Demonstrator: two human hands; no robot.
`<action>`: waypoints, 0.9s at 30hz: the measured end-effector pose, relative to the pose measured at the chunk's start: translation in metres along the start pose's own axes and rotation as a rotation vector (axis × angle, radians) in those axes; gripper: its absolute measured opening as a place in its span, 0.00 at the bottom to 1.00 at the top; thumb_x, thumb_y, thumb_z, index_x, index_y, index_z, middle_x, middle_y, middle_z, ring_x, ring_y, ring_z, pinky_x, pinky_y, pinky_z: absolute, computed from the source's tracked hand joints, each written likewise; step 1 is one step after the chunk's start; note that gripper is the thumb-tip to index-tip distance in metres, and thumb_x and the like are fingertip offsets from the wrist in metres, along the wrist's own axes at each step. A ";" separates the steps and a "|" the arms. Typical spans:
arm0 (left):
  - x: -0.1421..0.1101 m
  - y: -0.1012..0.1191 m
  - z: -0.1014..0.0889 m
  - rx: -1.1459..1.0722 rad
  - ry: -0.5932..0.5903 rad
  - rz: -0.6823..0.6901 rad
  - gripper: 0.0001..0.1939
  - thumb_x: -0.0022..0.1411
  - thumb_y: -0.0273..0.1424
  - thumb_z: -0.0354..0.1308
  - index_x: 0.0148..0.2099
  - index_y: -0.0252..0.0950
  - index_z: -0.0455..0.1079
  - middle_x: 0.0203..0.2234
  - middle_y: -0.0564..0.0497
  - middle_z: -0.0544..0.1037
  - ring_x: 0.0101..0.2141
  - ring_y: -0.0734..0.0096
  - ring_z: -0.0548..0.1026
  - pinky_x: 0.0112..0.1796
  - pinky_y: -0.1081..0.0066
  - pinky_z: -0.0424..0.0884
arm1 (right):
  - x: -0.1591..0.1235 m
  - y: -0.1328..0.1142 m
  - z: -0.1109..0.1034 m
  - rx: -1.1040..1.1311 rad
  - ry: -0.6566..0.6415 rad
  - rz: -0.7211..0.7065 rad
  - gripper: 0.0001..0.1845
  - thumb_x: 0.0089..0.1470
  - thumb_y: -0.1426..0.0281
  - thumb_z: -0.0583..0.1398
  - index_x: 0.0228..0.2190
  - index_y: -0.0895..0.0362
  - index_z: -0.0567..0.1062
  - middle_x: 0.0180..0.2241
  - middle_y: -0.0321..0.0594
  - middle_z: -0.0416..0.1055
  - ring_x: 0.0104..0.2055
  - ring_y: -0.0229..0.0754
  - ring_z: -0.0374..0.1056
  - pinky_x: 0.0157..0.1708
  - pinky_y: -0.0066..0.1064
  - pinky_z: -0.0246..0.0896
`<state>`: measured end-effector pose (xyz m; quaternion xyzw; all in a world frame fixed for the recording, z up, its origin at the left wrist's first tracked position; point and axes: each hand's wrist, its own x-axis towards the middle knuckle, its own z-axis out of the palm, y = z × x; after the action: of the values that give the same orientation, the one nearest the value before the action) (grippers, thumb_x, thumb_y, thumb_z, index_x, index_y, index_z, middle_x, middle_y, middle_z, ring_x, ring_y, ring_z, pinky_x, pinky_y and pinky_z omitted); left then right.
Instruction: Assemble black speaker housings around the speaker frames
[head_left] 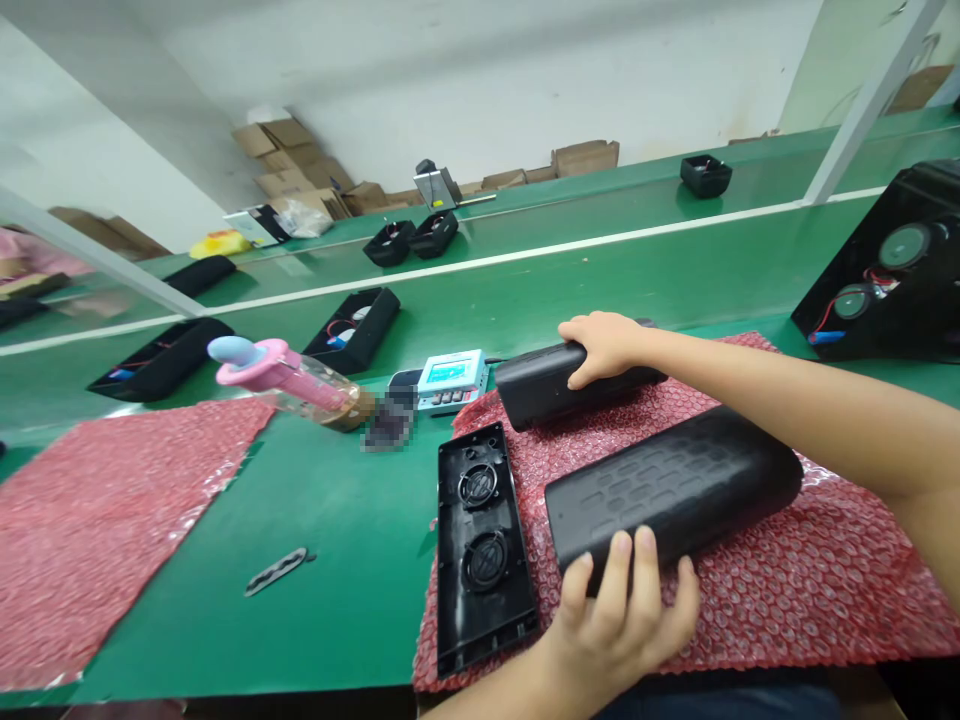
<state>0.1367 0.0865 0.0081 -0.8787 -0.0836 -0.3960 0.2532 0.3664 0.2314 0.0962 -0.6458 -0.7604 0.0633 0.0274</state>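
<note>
Left hand [619,625] — fingers loosely spread, tips touching the near black shell [660,485]; right hand [609,345] — curled over the far black shell [536,388]. Both shells lie on red bubble wrap [832,590].

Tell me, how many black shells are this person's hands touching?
2: the farther shell under the right hand, and the nearer, patterned shell touched by the left hand. The hands cover parts of both.
</note>
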 end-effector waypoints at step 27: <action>0.099 -0.216 0.105 -0.445 -0.812 -0.598 0.20 0.64 0.36 0.41 0.51 0.35 0.67 0.48 0.45 0.73 0.49 0.63 0.70 0.50 0.66 0.63 | 0.015 -0.001 -0.003 0.027 -0.075 0.045 0.25 0.40 0.53 0.61 0.38 0.54 0.67 0.41 0.43 0.70 0.39 0.50 0.67 0.30 0.33 0.58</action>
<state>0.1967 0.3203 0.1042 -0.9311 -0.3348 -0.0880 -0.1150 0.3637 0.2460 0.0987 -0.6594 -0.7453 0.0985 0.0063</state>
